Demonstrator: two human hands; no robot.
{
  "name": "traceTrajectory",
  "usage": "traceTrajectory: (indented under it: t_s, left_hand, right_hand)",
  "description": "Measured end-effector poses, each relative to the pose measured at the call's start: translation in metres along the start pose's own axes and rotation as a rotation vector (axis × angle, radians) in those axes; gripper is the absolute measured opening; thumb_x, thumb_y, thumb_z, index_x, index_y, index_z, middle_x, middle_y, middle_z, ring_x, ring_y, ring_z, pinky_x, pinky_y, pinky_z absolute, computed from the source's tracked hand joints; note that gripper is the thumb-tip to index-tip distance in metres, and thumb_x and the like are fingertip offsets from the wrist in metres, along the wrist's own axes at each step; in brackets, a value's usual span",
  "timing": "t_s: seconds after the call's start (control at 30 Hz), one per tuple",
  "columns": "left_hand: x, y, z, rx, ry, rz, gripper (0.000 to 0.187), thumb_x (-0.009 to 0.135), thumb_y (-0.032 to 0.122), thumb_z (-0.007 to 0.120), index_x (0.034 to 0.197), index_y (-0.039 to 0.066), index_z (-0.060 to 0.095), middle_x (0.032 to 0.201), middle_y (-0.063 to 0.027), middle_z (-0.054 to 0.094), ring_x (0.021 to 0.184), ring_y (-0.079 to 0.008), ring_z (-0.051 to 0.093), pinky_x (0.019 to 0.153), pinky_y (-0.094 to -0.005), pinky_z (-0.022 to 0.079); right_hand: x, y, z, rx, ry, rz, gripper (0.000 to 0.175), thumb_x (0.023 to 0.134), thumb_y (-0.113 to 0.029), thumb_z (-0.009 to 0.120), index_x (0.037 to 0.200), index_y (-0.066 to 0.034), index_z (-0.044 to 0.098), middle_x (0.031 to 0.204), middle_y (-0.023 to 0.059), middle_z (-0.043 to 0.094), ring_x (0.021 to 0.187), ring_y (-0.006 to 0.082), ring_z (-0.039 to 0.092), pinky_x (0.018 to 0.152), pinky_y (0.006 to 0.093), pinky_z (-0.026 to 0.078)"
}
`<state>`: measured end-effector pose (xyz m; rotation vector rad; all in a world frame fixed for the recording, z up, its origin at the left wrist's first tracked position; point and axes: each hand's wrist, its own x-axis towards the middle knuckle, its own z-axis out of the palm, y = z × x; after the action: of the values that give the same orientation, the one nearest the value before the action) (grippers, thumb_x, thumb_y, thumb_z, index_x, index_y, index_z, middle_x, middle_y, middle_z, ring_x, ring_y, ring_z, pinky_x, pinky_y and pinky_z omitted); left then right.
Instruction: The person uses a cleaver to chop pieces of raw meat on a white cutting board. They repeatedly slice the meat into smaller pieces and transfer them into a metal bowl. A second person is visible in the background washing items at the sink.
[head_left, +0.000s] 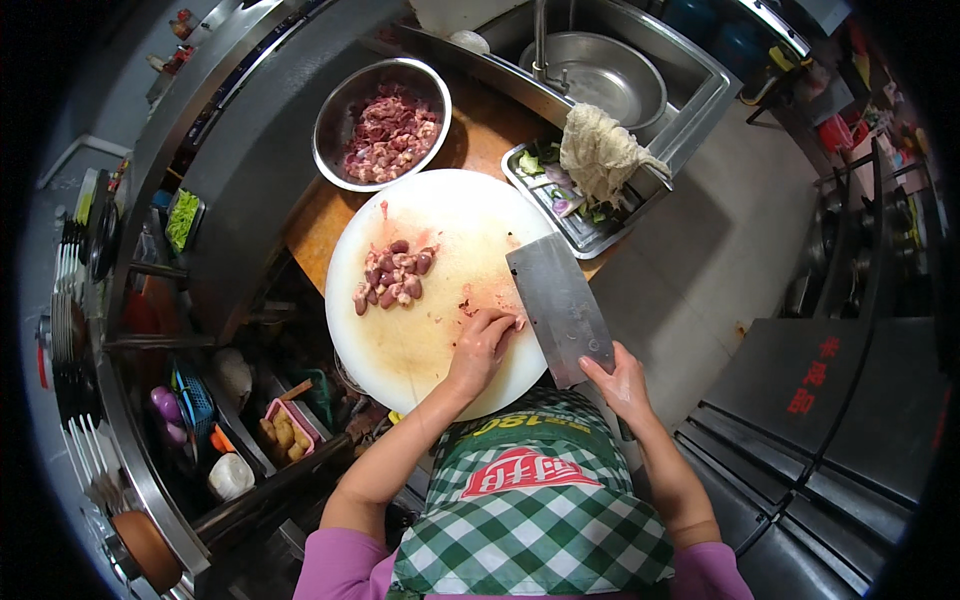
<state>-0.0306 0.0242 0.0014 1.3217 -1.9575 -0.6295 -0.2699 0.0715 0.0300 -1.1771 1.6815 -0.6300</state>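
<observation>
My right hand (621, 381) grips a Chinese cleaver (561, 304) by its handle end. The broad blade is over the right edge of a round white cutting board (442, 382). My left hand (480, 349) is low over the board, left of the blade, with its fingertips pinched on a small pinkish piece of meat (519, 323). Most of that piece is hidden by the fingers. A pile of small dark red poultry hearts (394, 276) with pale fat lies on the board's left half. Reddish smears and scraps mark the board between the pile and the cleaver.
Behind the board, a steel bowl (324, 142) holds cut raw meat (390, 135). A metal tray (592, 247) with vegetable scraps sits at the right, beneath a cloth (600, 154) draped over the sink edge (690, 135). Shelves with vegetables (169, 416) stand at left, steel cabinets (780, 382) at right.
</observation>
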Motion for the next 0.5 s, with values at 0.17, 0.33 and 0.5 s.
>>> traceTrajectory:
  t_s: [0.17, 0.33, 0.5]
  left_hand:
    - [0.009, -0.016, 0.004, -0.001, -0.031, 0.157, 0.017, 0.080, 0.000, 0.070, 0.096, 0.000, 0.067, 0.101, -0.0107, 0.067, 0.091, -0.0267, 0.064, 0.080, -0.0352, 0.052]
    - [0.011, -0.018, 0.002, 0.002, -0.054, 0.194, 0.017, 0.079, 0.000, 0.070, 0.096, 0.001, 0.067, 0.101, -0.0113, 0.067, 0.093, -0.0271, 0.064, 0.082, -0.0356, 0.052]
    - [0.013, -0.020, 0.002, -0.008, -0.058, 0.236, 0.016, 0.079, 0.000, 0.070, 0.095, 0.000, 0.068, 0.101, -0.0121, 0.067, 0.092, -0.0276, 0.064, 0.081, -0.0355, 0.052]
  right_hand:
    - [-0.005, -0.002, -0.007, -0.118, 0.004, -0.020, 0.038, 0.083, -0.028, 0.074, 0.100, 0.0031, 0.062, 0.091, 0.0214, 0.070, 0.084, 0.0333, 0.069, 0.072, 0.0392, 0.052]
    - [-0.011, 0.007, -0.004, -0.081, -0.010, 0.007, 0.038, 0.082, -0.028, 0.075, 0.100, 0.0034, 0.061, 0.091, 0.0225, 0.069, 0.086, 0.0347, 0.069, 0.073, 0.0392, 0.052]
    - [-0.010, 0.014, 0.003, -0.100, -0.024, 0.056, 0.040, 0.083, -0.029, 0.074, 0.103, 0.0033, 0.062, 0.095, 0.0228, 0.069, 0.089, 0.0350, 0.069, 0.076, 0.0396, 0.052]
